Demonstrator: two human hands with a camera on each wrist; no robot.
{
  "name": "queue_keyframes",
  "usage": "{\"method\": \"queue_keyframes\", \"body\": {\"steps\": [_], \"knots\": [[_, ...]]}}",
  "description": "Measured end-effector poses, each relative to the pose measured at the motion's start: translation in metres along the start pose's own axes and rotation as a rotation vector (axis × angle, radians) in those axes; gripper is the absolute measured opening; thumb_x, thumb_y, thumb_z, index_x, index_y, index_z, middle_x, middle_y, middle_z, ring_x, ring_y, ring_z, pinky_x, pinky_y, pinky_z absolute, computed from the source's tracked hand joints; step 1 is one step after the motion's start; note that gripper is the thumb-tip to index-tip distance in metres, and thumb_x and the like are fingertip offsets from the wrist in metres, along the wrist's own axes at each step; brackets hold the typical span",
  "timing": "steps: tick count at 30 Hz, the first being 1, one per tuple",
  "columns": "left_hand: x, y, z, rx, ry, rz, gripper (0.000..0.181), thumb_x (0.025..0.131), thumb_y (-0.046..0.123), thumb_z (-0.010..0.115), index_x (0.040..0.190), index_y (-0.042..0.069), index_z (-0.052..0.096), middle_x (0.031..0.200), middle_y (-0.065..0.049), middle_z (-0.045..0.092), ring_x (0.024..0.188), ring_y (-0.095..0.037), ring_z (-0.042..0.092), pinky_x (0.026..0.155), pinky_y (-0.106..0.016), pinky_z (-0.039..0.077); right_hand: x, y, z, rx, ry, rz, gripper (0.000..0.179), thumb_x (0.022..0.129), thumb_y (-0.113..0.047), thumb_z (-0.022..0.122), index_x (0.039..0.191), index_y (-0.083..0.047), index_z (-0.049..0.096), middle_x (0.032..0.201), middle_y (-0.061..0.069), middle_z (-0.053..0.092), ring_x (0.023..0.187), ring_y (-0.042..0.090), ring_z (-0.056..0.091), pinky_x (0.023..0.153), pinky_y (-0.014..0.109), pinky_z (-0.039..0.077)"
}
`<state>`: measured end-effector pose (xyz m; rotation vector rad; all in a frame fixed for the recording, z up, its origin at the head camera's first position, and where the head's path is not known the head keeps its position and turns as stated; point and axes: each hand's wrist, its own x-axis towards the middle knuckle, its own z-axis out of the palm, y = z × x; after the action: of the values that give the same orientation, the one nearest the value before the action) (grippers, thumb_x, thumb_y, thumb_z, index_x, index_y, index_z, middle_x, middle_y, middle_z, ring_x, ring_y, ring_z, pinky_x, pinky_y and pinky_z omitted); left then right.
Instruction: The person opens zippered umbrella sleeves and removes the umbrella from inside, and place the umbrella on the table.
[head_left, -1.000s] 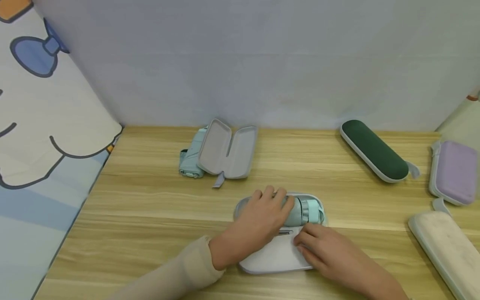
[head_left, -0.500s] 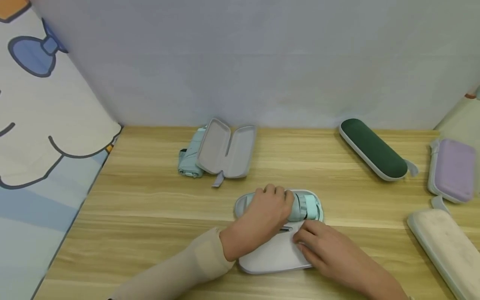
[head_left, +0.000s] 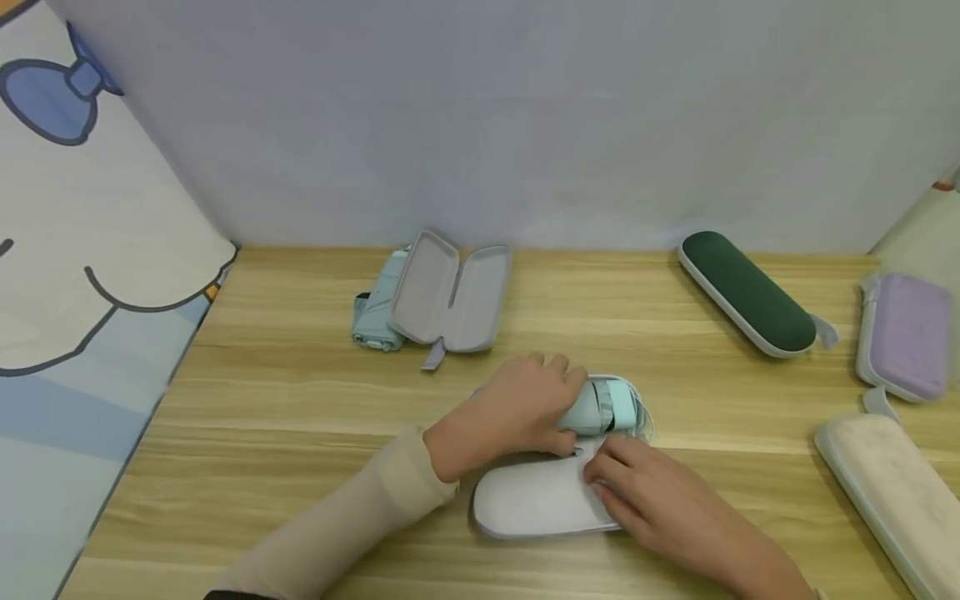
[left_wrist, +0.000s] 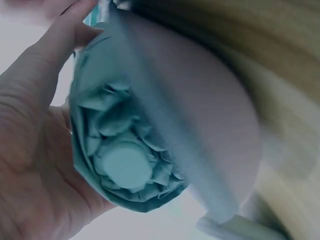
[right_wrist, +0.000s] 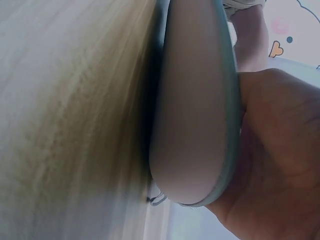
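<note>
A small pale-teal folded umbrella [head_left: 587,414] lies along the far half of an open, white-lined zip case [head_left: 528,502]. My left hand [head_left: 510,408] covers the umbrella's left part and grips it, with the thumb on the near side. In the left wrist view, the umbrella's gathered end with its round tip [left_wrist: 127,165] faces the camera, beside the case's shell [left_wrist: 205,110]. My right hand [head_left: 663,496] holds the right part of the case's near half, fingers bent over the lining. The right wrist view shows that half's rounded shell [right_wrist: 192,130] from outside; those fingertips are hidden there.
Behind stands an open grey case [head_left: 457,300], touching another folded teal umbrella [head_left: 380,312]. At the right lie a green case [head_left: 750,292], a purple case [head_left: 912,335] and a cream case [head_left: 896,500] on the wooden table [head_left: 300,400]. A pale cloth rises behind.
My left hand has shifted slightly left and away from me along the umbrella, and its thumb now shows at the near side. My right hand stays in place. The head view has tilted a little.
</note>
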<state>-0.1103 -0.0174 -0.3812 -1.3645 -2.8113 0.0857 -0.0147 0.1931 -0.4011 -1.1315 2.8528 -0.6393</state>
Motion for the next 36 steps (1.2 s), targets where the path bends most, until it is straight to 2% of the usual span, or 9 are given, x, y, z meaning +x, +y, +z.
{"method": "queue_keyframes", "body": {"steps": [5, 8, 12, 15, 17, 21, 27, 31, 36], "knots": [[-0.002, -0.011, -0.016, -0.119, -0.011, -0.021, 0.056, 0.084, 0.055, 0.074, 0.120, 0.014, 0.064, 0.097, 0.002, 0.067, 0.077, -0.014, 0.061, 0.064, -0.027, 0.051, 0.000, 0.000, 0.000, 0.002, -0.024, 0.025, 0.015, 0.096, -0.013, 0.071, 0.108, -0.023, 0.071, 0.109, -0.014, 0.061, 0.097, 0.002, 0.058, 0.081, 0.029, 0.054], [-0.008, -0.022, -0.028, -0.181, -0.015, -0.077, 0.056, 0.085, 0.054, 0.074, 0.123, 0.014, 0.064, 0.099, 0.001, 0.067, 0.078, -0.014, 0.060, 0.061, -0.027, 0.050, 0.001, 0.000, 0.000, 0.007, -0.024, 0.033, 0.014, 0.096, -0.014, 0.071, 0.107, -0.023, 0.072, 0.107, -0.014, 0.061, 0.094, 0.001, 0.056, 0.079, 0.028, 0.053], [-0.021, -0.043, -0.044, -0.220, 0.038, -0.166, 0.056, 0.084, 0.051, 0.075, 0.123, 0.013, 0.064, 0.098, 0.001, 0.066, 0.076, -0.013, 0.059, 0.058, -0.028, 0.050, 0.002, -0.001, 0.000, 0.029, -0.020, 0.044, 0.013, 0.097, -0.013, 0.071, 0.105, -0.024, 0.072, 0.104, -0.016, 0.059, 0.090, -0.003, 0.051, 0.076, 0.024, 0.051], [-0.034, -0.063, -0.051, -0.235, 0.086, -0.230, 0.058, 0.083, 0.048, 0.075, 0.124, 0.009, 0.064, 0.096, -0.001, 0.067, 0.074, -0.014, 0.059, 0.060, -0.030, 0.050, 0.002, -0.001, 0.000, 0.037, -0.015, 0.044, 0.014, 0.097, -0.013, 0.071, 0.105, -0.025, 0.071, 0.103, -0.016, 0.058, 0.089, -0.003, 0.051, 0.076, 0.024, 0.051], [-0.042, -0.077, -0.052, -0.263, 0.102, -0.283, 0.058, 0.084, 0.047, 0.075, 0.124, 0.006, 0.063, 0.096, -0.003, 0.066, 0.073, -0.016, 0.059, 0.061, -0.031, 0.050, 0.002, -0.001, -0.001, 0.035, -0.011, 0.034, 0.015, 0.097, -0.012, 0.070, 0.104, -0.024, 0.071, 0.104, -0.016, 0.059, 0.091, -0.002, 0.052, 0.077, 0.026, 0.051], [-0.057, -0.103, -0.053, -0.304, 0.097, -0.418, 0.059, 0.086, 0.046, 0.072, 0.125, 0.004, 0.060, 0.097, -0.007, 0.066, 0.073, -0.021, 0.060, 0.061, -0.035, 0.051, 0.001, 0.000, 0.000, 0.028, -0.006, 0.029, 0.015, 0.097, -0.012, 0.070, 0.105, -0.025, 0.071, 0.105, -0.015, 0.060, 0.093, 0.000, 0.054, 0.079, 0.027, 0.053], [-0.084, -0.142, -0.050, -0.328, 0.104, -0.613, 0.066, 0.087, 0.047, 0.067, 0.135, 0.003, 0.058, 0.098, -0.011, 0.070, 0.075, -0.026, 0.063, 0.063, -0.042, 0.052, 0.001, 0.000, 0.001, 0.032, -0.016, 0.034, 0.015, 0.097, -0.012, 0.070, 0.106, -0.024, 0.071, 0.107, -0.015, 0.060, 0.094, 0.000, 0.055, 0.080, 0.027, 0.053], [-0.101, -0.165, -0.047, -0.357, 0.135, -0.700, 0.067, 0.089, 0.047, 0.067, 0.138, 0.002, 0.057, 0.099, -0.013, 0.072, 0.073, -0.027, 0.062, 0.060, -0.040, 0.049, 0.001, 0.001, 0.001, 0.036, -0.020, 0.040, 0.015, 0.098, -0.012, 0.070, 0.106, -0.025, 0.071, 0.107, -0.016, 0.061, 0.095, 0.000, 0.055, 0.080, 0.028, 0.054], [-0.118, -0.189, -0.041, -0.360, 0.141, -0.786, 0.072, 0.092, 0.052, 0.064, 0.138, -0.002, 0.054, 0.102, -0.019, 0.070, 0.071, -0.029, 0.062, 0.056, -0.038, 0.046, 0.002, 0.001, 0.001, 0.041, -0.022, 0.044, 0.015, 0.098, -0.012, 0.070, 0.105, -0.025, 0.071, 0.107, -0.016, 0.061, 0.095, 0.000, 0.055, 0.080, 0.028, 0.054]]}}
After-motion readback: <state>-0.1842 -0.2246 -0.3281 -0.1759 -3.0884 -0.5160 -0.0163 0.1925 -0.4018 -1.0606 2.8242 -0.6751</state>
